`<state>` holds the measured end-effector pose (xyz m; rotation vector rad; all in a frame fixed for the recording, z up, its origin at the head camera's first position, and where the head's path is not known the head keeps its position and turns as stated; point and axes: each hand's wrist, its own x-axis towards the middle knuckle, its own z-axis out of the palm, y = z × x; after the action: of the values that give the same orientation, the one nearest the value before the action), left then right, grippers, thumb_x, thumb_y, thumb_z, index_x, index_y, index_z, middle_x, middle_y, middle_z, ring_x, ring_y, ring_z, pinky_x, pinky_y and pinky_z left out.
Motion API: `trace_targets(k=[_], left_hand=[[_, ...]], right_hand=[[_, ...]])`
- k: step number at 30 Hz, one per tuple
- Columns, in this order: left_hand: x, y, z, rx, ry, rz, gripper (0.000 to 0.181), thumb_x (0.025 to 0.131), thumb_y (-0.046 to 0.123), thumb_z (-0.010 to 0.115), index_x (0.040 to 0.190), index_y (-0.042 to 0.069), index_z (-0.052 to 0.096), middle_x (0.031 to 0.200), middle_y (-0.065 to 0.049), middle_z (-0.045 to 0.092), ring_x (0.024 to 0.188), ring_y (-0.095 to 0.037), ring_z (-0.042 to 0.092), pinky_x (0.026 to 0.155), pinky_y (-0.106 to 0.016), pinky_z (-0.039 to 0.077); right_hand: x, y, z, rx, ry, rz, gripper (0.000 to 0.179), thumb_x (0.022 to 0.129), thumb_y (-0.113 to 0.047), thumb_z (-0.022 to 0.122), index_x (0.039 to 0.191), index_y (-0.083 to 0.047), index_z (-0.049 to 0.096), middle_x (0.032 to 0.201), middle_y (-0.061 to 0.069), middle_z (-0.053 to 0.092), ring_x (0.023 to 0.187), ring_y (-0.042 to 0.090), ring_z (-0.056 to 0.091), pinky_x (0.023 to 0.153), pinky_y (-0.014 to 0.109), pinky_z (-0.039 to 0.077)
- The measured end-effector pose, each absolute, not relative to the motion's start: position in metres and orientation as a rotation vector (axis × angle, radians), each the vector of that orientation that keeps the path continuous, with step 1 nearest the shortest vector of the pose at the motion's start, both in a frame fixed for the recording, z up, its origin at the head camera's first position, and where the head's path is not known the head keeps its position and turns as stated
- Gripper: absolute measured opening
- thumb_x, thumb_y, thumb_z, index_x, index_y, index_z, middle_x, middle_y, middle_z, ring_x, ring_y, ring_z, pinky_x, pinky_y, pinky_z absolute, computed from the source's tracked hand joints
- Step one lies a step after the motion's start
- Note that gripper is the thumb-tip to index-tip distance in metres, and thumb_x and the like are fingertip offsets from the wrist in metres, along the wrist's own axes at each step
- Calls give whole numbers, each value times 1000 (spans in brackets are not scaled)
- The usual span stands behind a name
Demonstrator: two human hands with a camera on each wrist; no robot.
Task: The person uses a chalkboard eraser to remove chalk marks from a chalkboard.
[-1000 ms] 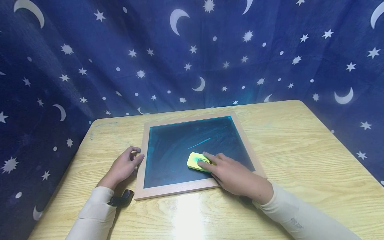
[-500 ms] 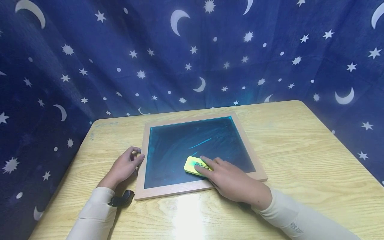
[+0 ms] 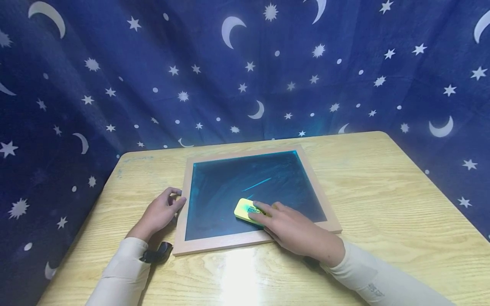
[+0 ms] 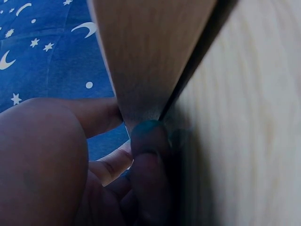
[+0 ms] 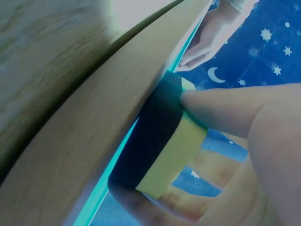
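Yellow eraser (image 3: 244,208), long axis sideways, pointing left

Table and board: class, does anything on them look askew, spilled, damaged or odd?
Yes: faint blue smudges mark the far left corner of the wooden table, outside the framed blackboard, where such marks seem out of place. I see nothing spilled or broken.

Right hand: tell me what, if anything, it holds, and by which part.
The right hand holds a dark-bottomed, yellow, rectangular eraser by its yellow body, thumb against one side.
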<state>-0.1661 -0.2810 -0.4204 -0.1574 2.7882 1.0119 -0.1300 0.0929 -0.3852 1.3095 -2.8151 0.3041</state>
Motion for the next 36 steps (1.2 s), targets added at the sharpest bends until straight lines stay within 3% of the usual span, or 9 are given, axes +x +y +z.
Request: trace_targets(k=[8, 22, 36], left_hand=[[-167, -282, -422, -161, 2793, 1006, 52, 104, 46, 49, 138, 7, 46, 102, -13, 64, 83, -21, 60, 64, -30, 47], [-166, -280, -420, -150, 2810, 969, 57, 103, 49, 48, 139, 5, 47, 108, -15, 63, 90, -23, 61, 69, -31, 48], [-164, -280, -420, -141, 2808, 981, 57, 103, 49, 48, 140, 6, 46, 120, -21, 63, 100, -27, 64, 75, -37, 52]], right_hand=[[-139, 98, -389, 1192, -2760, 301, 43, 98, -14, 65, 140, -21, 59, 148, 13, 53, 103, 25, 63, 76, 38, 57], [-162, 120, -386, 945, -2865, 282, 45, 98, -7, 62, 142, -16, 57, 146, 21, 52, 103, 38, 62, 88, 48, 54], [-168, 126, -385, 850, -2901, 245, 44, 96, -6, 64, 139, -14, 60, 144, 24, 53, 102, 40, 63, 88, 50, 54]])
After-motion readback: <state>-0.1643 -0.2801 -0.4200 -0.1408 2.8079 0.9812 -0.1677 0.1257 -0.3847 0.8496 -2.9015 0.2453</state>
